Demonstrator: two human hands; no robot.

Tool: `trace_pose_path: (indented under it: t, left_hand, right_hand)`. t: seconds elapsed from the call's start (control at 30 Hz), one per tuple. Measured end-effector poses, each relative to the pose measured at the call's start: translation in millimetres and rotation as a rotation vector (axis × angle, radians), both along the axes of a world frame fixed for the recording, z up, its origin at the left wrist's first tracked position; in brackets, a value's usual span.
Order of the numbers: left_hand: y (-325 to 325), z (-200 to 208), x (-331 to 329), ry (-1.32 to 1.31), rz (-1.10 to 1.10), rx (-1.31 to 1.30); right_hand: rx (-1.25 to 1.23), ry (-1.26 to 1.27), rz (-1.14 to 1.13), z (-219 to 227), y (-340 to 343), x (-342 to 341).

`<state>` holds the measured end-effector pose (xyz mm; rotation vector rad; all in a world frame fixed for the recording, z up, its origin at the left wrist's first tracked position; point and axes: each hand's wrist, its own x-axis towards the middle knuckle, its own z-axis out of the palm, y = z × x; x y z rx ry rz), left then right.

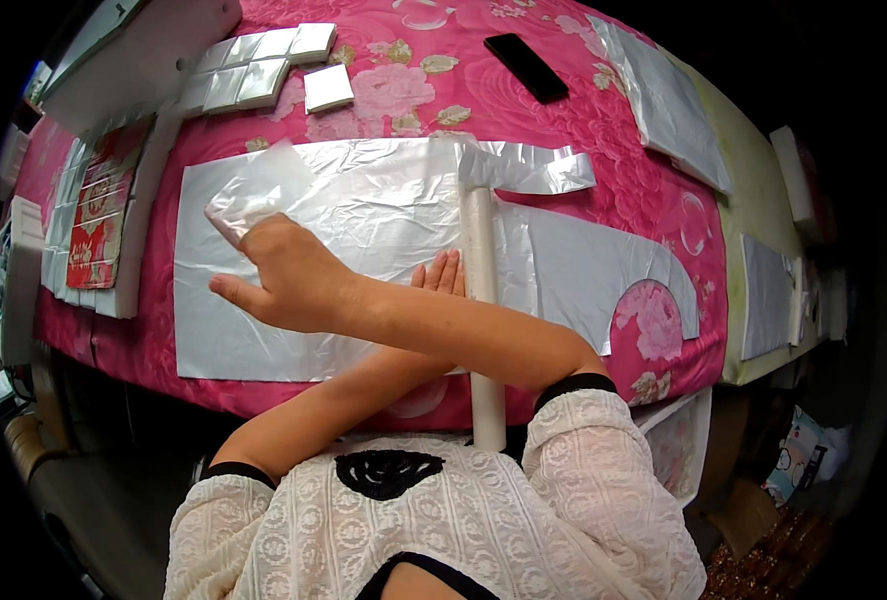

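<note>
A large silvery-clear plastic sheet [394, 215] lies flat, with curved cut-outs at its right end, like an apron. My forearms are crossed, the right over the left. My right hand [289, 270] is over the sheet's left part, thumb apart, with clear film covering its fingers. Part of my left hand [442, 272] shows beyond the right forearm, fingers stretched flat on the sheet. They lie beside a long pale tube [481, 240], which rests across the sheet and passes under my right forearm. A loose strip [539, 170] of the plastic folds over near the tube's far end.
Small square packets [259, 82] are stacked at the back left, one packet [328, 89] apart. A black phone [527, 68] lies at the back. Folded plastic [669, 110] rests at the far right. A red package [104, 215] and a white box [129, 60] stand left.
</note>
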<state>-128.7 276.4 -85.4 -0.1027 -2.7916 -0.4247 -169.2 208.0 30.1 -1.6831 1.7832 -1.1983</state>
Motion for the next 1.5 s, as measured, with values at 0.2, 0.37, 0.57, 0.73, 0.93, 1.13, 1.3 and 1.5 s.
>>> trace_pose_path:
  t: [0.2, 0.37, 0.57, 0.73, 0.93, 1.13, 1.3, 1.5]
  left_hand:
    - [6.3, -19.6, -6.5, 0.050, 0.025, 0.006]
    - [7.6, -15.0, -0.5, 0.078, 0.080, 0.129]
    - [2.7, 4.7, 1.6, -0.075, -0.003, 0.096]
    - [0.3, 8.1, 2.0, -0.107, 0.001, 0.091]
    - [-2.7, 11.6, 2.3, -0.129, -0.006, 0.066]
    - [-2.6, 6.5, 2.7, -0.106, 0.002, 0.036]
    - [-0.2, 3.4, 0.6, -0.084, -0.006, 0.016]
    - [-20.7, 32.5, -3.9, -0.460, -0.179, 0.113]
  right_hand:
    - [-0.040, 0.110, 0.156, -34.1, -75.1, 77.4]
    - [-0.447, 0.165, 0.276, 4.6, -46.3, 46.2]
    - [-0.130, 0.533, -0.552, -28.4, 105.7, -123.9]
    - [0.255, 0.475, -0.613, -77.7, 168.2, -165.7]
    - [0.075, 0.568, -0.957, -84.6, 168.6, -186.5]
    - [0.018, 0.694, -1.370, -73.8, 243.8, -212.2]
    - [0.070, 0.495, -0.402, -58.3, 243.6, -87.0]
    - [0.144, 0.549, -0.126, -62.8, 239.3, -60.8]
